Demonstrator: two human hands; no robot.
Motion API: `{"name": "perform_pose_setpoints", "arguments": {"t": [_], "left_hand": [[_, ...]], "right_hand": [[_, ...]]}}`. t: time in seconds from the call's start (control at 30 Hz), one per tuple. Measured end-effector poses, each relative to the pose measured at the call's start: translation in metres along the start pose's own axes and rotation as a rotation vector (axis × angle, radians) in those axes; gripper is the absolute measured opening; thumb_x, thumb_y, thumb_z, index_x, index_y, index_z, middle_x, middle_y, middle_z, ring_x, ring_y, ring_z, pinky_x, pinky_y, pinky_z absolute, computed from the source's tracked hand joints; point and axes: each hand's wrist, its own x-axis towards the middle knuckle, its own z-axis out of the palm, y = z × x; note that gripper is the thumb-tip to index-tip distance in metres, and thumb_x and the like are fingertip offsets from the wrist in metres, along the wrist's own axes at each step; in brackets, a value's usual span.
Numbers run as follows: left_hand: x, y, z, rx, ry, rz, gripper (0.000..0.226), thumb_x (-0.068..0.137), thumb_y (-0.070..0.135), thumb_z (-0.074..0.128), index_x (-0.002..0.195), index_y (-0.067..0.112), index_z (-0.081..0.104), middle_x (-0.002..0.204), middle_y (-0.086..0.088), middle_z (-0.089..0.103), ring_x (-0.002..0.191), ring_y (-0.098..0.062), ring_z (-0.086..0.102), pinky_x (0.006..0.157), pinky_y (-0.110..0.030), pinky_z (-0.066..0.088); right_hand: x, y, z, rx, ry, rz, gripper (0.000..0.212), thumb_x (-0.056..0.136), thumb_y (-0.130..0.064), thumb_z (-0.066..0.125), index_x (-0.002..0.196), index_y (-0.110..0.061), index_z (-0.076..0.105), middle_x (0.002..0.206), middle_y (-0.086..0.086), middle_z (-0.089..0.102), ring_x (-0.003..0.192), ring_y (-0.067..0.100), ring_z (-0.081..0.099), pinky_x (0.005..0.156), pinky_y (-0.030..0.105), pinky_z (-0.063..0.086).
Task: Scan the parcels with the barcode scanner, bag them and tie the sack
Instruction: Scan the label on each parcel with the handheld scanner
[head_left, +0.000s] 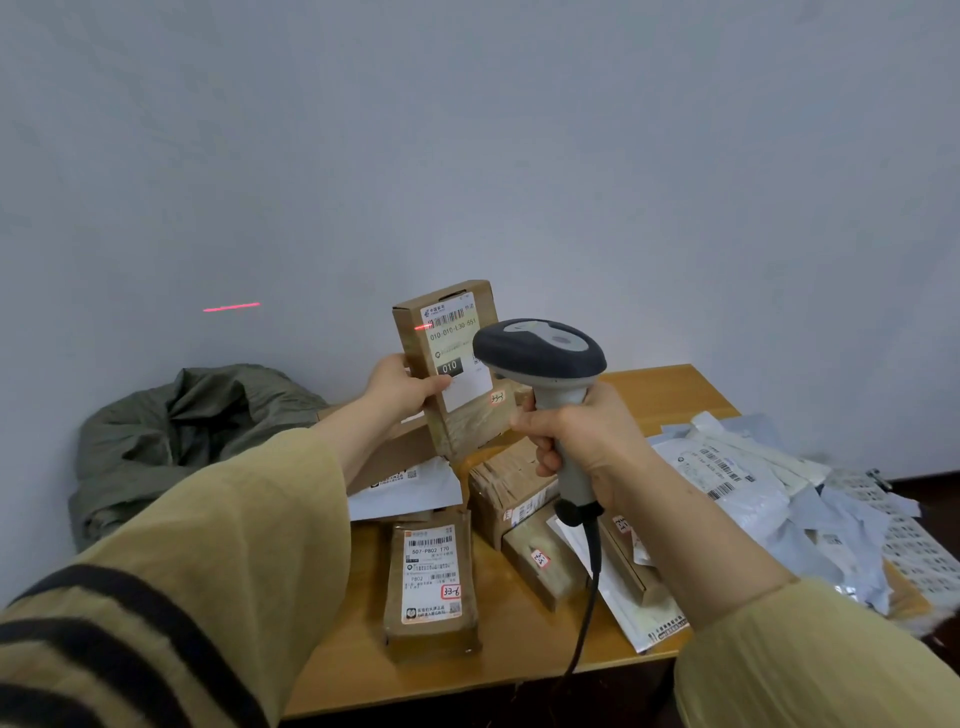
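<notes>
My left hand (402, 387) holds a brown cardboard parcel (451, 364) upright above the table, its white shipping label facing me. My right hand (574, 434) grips the handle of a grey barcode scanner (540, 358), whose head sits just right of the parcel. A red laser line touches the label's left edge and carries on to the wall at the left. A green sack (182, 441) lies crumpled beside the table at the left. Several more brown boxes, one being a labelled parcel (431, 582), lie on the wooden table (524, 644).
A heap of white and grey plastic mailer bags (753, 483) covers the table's right side. A white perforated sheet (914, 545) sticks out at the far right. The scanner's black cable (584, 618) hangs over the table's front edge. A plain grey wall stands behind.
</notes>
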Motion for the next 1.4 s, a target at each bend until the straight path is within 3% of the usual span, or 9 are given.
{"name": "perform_pose_setpoints", "arguments": {"t": [1.0,1.17,1.27,1.4], "left_hand": [[-0.014,0.007,0.014,-0.064,-0.035,-0.052,0.042,0.088,0.009,0.062,0.128,0.007,0.049,0.128,-0.012,0.057,0.119,-0.032,0.056,0.093,-0.044,0.050],[-0.015,0.006,0.016,-0.103,-0.058,-0.081,0.035,0.088,0.012,0.064,0.122,0.007,0.054,0.119,-0.008,0.063,0.103,-0.022,0.061,0.079,-0.032,0.051],[-0.017,0.007,0.018,-0.170,-0.073,-0.133,0.028,0.091,0.018,0.062,0.116,0.007,0.059,0.111,-0.007,0.068,0.093,-0.018,0.063,0.079,-0.030,0.051],[-0.024,0.008,0.028,-0.289,-0.155,-0.233,0.029,0.093,0.030,0.058,0.114,0.010,0.059,0.092,-0.003,0.068,0.082,-0.016,0.061,0.072,-0.027,0.047]], "right_hand": [[-0.007,0.001,-0.018,0.052,0.004,0.015,0.010,0.081,-0.002,0.068,0.077,-0.005,0.059,0.056,0.009,0.048,0.044,0.017,0.040,0.048,0.027,0.044],[-0.005,0.006,-0.028,0.210,0.053,0.028,0.010,0.080,-0.003,0.071,0.085,-0.001,0.062,0.056,0.009,0.050,0.042,0.015,0.042,0.048,0.028,0.045],[0.000,0.016,-0.041,0.283,0.165,0.071,0.019,0.079,-0.007,0.074,0.093,-0.003,0.061,0.066,0.012,0.060,0.043,0.016,0.047,0.050,0.028,0.047],[0.003,0.037,-0.060,0.252,0.250,0.195,0.023,0.078,-0.011,0.076,0.085,-0.011,0.054,0.067,0.009,0.056,0.044,0.016,0.048,0.048,0.027,0.048]]}}
